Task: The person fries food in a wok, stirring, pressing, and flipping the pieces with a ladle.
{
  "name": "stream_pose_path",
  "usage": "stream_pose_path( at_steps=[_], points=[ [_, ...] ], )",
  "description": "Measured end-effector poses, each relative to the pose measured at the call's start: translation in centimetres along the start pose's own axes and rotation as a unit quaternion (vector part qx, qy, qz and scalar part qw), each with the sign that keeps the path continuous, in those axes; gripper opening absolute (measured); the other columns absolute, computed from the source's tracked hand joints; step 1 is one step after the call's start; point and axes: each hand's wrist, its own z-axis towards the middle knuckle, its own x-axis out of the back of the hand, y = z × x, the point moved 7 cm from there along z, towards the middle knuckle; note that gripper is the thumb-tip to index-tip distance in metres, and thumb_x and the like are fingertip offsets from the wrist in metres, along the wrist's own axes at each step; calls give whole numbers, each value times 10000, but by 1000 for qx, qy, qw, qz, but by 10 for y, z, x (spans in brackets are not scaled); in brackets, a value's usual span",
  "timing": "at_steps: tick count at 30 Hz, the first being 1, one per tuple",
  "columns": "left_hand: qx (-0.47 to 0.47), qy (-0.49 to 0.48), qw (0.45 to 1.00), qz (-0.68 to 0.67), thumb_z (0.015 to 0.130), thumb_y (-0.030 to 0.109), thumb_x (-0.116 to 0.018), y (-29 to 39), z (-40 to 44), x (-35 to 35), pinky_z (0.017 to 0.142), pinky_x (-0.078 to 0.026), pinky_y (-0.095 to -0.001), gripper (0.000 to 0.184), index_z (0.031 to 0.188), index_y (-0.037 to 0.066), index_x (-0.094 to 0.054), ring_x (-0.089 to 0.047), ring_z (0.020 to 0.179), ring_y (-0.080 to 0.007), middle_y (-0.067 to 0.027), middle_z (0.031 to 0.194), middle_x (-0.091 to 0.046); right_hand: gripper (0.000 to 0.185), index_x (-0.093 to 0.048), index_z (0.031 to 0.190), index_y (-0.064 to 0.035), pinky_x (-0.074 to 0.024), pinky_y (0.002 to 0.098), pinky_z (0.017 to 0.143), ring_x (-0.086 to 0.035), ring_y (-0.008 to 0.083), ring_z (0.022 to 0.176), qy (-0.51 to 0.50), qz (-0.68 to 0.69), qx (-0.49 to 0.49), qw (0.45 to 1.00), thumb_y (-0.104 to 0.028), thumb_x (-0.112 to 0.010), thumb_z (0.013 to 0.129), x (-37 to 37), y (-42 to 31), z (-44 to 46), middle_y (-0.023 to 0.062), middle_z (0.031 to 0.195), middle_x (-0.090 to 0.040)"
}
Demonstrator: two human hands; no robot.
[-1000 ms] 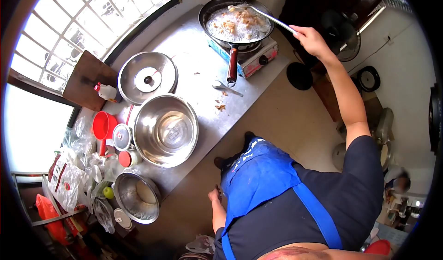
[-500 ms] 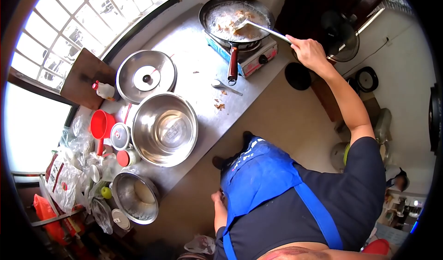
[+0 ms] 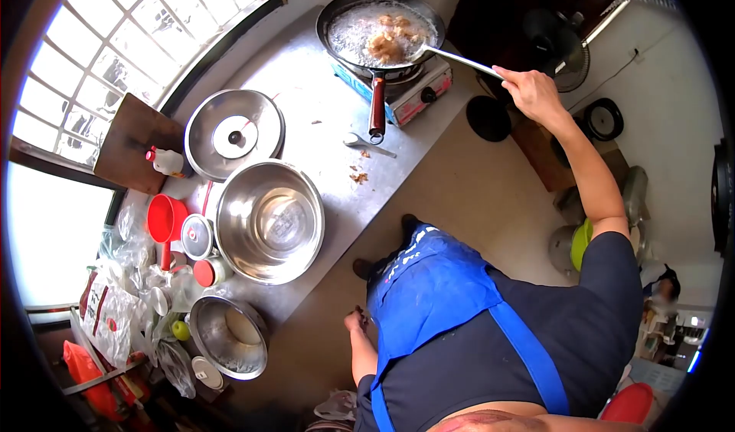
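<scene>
My right hand [image 3: 532, 95] is closed round the end of a long-handled metal spatula [image 3: 463, 59]. Its far end reaches into a black wok [image 3: 337, 54], at the right side of clumped golden-brown food pieces [image 3: 387, 45] in bubbling oil [image 3: 344, 35]. The spatula's head is too small and covered to make out fully. Beneath the wok stands a portable gas stove [image 3: 417, 99], and the wok's wooden handle [image 3: 377, 104] points toward me. My left hand [image 3: 354, 320] hangs low beside my blue apron [image 3: 429, 294], fingers curled; what they hold, if anything, is hidden.
On the metal counter [image 3: 348, 202] lie a spoon [image 3: 367, 144] and brown crumbs [image 3: 358, 178]. Left of them are a wide lid [image 3: 203, 137], a steel basin [image 3: 306, 260], a red scoop [image 3: 167, 217] and a smaller bowl [image 3: 256, 351]. A wooden board [image 3: 126, 148] leans by the window.
My right hand and the spatula have shifted right, drawing the tip from the food's middle to its right edge. The food shows more clearly in a clump. My left hand has moved slightly outward.
</scene>
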Motion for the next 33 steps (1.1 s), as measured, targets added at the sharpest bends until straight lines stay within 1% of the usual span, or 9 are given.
stream_pose_path(
  at_steps=[6, 15, 19, 21, 23, 24, 28, 30, 33],
  points=[
    [-7, 18, 999, -31, 903, 97, -688, 0, -1, -2, 381, -344, -352, 139, 843, -17, -637, -463, 415, -185, -79, 577, -516, 356, -645, 1283, -174, -527, 462, 733, -668, 387, 790, -8, 95, -25, 995, -231, -575, 938, -35, 6, 16, 197, 852, -694],
    [-49, 40, 996, 66, 923, 243, -646, 8, -26, 0, 361, -316, -330, 266, 764, 36, -594, -458, 388, -176, -51, 537, -496, 358, -638, 1290, -199, -521, 473, 734, -660, 393, 792, 23, 80, -5, 996, -238, -575, 940, -53, -23, 42, 207, 856, -680],
    [-24, 27, 998, 44, 918, 257, -642, -3, -17, 4, 361, -310, -328, 262, 774, 42, -604, -457, 390, -173, -41, 538, -492, 352, -644, 1284, -217, -526, 425, 784, -662, 374, 888, 58, 146, -27, 987, -256, -586, 938, -61, -15, 54, 205, 922, -688],
    [-9, 18, 1000, 22, 921, 253, -642, -11, -2, 3, 364, -311, -329, 257, 785, 38, -612, -459, 393, -174, -38, 539, -490, 358, -640, 1291, -182, -518, 370, 837, -686, 311, 945, 33, 173, -56, 983, -256, -596, 944, -64, -3, 59, 188, 993, -708],
    [16, 10, 1000, -20, 930, 245, -633, -27, 18, 4, 374, -317, -330, 246, 816, 27, -629, -461, 401, -175, -35, 539, -486, 355, -630, 1313, -133, -430, 283, 573, -531, 106, 591, 34, 300, -87, 949, -190, -584, 966, -65, 7, 61, 3, 706, -624],
    [16, 11, 1000, -22, 930, 245, -633, -28, 18, 4, 374, -317, -330, 246, 816, 27, -629, -461, 401, -175, -35, 539, -486, 365, -629, 1297, -101, -491, 306, 838, -665, 163, 940, 14, 298, -101, 949, -239, -599, 961, -55, 5, 60, 121, 1030, -732],
    [9, 9, 999, -38, 937, 232, -625, -25, 13, 4, 384, -319, -328, 239, 834, 16, -635, -459, 405, -173, -34, 535, -479, 363, -632, 1301, -139, -500, 313, 829, -684, 184, 901, -36, 275, -142, 950, -250, -604, 957, -41, 5, 65, 123, 983, -737],
    [5, 11, 999, -40, 937, 229, -624, -24, 9, 3, 385, -317, -329, 241, 826, 15, -630, -456, 404, -173, -35, 533, -476, 355, -641, 1295, -186, -514, 349, 833, -697, 251, 898, 25, 216, -79, 973, -262, -596, 951, -26, -8, 70, 134, 960, -730],
    [-11, 21, 999, -21, 937, 230, -624, -22, 3, 1, 390, -316, -336, 246, 814, 18, -621, -440, 398, -171, -35, 529, -473, 346, -650, 1281, -219, -520, 391, 838, -683, 315, 929, 10, 144, -62, 988, -270, -586, 945, -19, -34, 71, 151, 967, -717]
  ],
)
